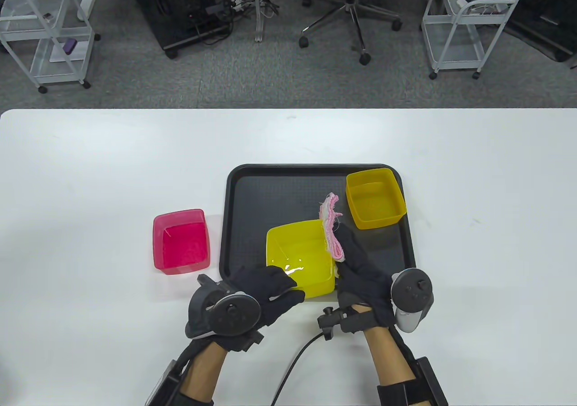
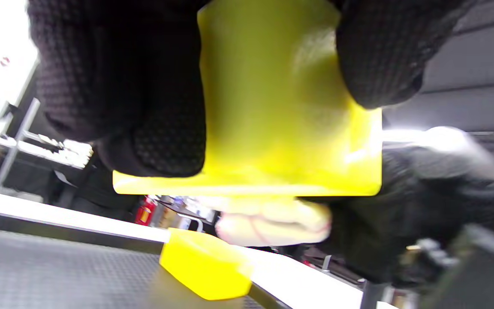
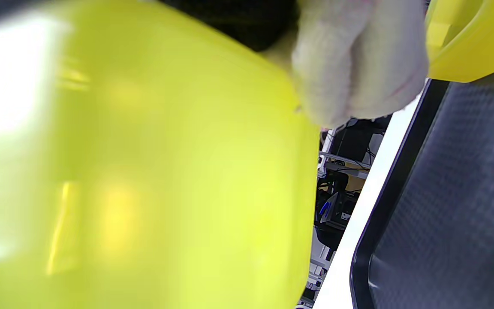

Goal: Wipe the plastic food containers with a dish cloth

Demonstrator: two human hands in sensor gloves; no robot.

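Observation:
My left hand (image 1: pixel 270 291) grips the near edge of a bright yellow container (image 1: pixel 299 255) at the front of the black tray (image 1: pixel 252 198); it also shows in the left wrist view (image 2: pixel 272 107), lifted off the tray, and in the right wrist view (image 3: pixel 144 171). My right hand (image 1: pixel 356 261) holds a folded pink and white dish cloth (image 1: pixel 332 230) against the container's right side; the cloth shows in the left wrist view (image 2: pixel 272 223) and the right wrist view (image 3: pixel 358 64). An orange-yellow container (image 1: pixel 375 197) stands at the tray's back right. A pink container (image 1: pixel 181 241) sits on the table left of the tray.
The white table (image 1: pixel 90 176) reaches to both sides. A black cable (image 1: pixel 293 365) runs along the table's front between my arms. Beyond the far edge stand wire carts (image 1: pixel 45 31) and an office chair (image 1: pixel 351 4).

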